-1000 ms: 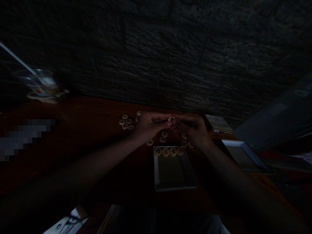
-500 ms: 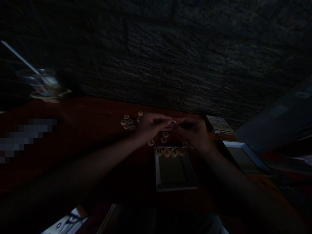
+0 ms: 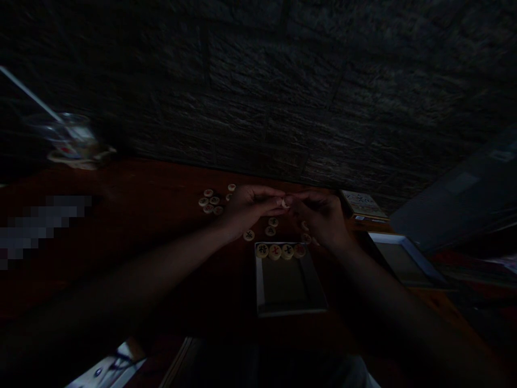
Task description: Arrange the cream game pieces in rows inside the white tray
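Head view, dim light. Hands: 2, bare, brought together over the bench (image 3: 133,215). Left hand (image 3: 242,209): thumb and fingers pinched narrow on 1 held piece (image 3: 285,203). Right hand (image 3: 323,213): fingertips closed on the same piece from the other side. The piece is raised beyond the tray (image 3: 259,285), mostly covered by fingertips; its face cannot be read.

Counts. In the tray: 4 pieces (image 3: 275,251), side by side along the far edge. Loose on the bench, 13 visible: cluster of 5 (image 3: 208,208) left of the left hand; 2 (image 3: 231,187) just beyond it, one partly hidden; 1 (image 3: 249,235) below it; 2 (image 3: 270,230) between the hands and the tray; 3 (image 3: 306,238) beside the right hand, partly hidden. Also 1 second tray (image 3: 391,237) to the right, 1 box (image 3: 362,203) beyond it, 1 cup (image 3: 75,134) with 1 straw (image 3: 32,96), far left by the stone wall (image 3: 258,91).

Writing. Tray row, left to right: black, red, black, red characters; too dark to read surely. Box top: dark brush-like characters, illegible; small white label on its near side. Cup print blurred.
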Action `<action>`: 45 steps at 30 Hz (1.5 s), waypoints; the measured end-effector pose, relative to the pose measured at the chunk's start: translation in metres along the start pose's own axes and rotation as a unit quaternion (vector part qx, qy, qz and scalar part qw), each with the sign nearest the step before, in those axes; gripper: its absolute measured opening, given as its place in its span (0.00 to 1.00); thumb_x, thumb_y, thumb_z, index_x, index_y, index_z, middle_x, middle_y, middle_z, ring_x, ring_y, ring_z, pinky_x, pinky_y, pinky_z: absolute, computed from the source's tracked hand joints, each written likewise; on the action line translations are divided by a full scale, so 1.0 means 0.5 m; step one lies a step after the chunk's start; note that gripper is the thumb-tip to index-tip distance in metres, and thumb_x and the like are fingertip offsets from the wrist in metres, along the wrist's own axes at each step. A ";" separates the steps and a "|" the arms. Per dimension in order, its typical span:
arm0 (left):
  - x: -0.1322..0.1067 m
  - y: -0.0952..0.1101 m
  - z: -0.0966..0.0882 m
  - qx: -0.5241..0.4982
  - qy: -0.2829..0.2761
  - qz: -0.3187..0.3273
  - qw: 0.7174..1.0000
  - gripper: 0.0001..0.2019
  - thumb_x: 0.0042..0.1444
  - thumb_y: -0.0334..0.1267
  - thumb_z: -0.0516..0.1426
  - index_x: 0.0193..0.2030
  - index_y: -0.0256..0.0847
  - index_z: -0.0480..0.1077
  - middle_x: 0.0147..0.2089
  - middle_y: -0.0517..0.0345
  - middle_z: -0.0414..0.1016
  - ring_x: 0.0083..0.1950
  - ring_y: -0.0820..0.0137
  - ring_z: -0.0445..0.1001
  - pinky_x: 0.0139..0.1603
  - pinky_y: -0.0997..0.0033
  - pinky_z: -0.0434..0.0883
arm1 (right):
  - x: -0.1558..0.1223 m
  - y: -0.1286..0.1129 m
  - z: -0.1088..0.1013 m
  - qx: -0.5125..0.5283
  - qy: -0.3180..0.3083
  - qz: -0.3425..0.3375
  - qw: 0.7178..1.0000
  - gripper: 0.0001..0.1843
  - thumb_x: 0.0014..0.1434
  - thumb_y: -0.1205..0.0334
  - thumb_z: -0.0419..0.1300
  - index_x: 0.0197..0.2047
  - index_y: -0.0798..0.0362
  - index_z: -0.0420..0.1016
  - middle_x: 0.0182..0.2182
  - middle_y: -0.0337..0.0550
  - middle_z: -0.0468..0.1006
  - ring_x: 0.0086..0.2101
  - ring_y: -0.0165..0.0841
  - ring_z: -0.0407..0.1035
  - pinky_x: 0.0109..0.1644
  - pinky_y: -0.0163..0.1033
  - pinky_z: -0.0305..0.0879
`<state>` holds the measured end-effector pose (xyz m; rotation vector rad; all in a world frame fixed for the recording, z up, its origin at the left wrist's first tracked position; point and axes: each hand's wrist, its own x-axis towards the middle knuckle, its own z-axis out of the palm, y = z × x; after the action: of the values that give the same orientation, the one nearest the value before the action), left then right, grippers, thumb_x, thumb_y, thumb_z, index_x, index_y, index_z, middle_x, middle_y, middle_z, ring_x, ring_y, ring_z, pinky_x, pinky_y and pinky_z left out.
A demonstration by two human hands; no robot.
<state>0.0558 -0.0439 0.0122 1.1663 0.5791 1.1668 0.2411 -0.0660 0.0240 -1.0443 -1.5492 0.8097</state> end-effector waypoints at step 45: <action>0.007 0.017 -0.013 -0.002 -0.090 -0.121 0.989 0.11 0.58 0.41 0.68 0.34 0.34 0.80 0.32 0.52 0.80 0.28 0.74 0.76 0.31 0.71 0.72 | -0.022 -0.013 -0.008 -0.191 -0.014 -0.143 0.971 0.17 0.61 0.51 0.70 0.51 0.47 0.86 0.28 0.41 0.84 0.24 0.34 0.75 0.27 0.39 0.72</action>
<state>0.0483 -0.0386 0.0184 1.1497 0.5619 0.8460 0.2441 -0.0787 0.0263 -1.0486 -1.8738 0.3329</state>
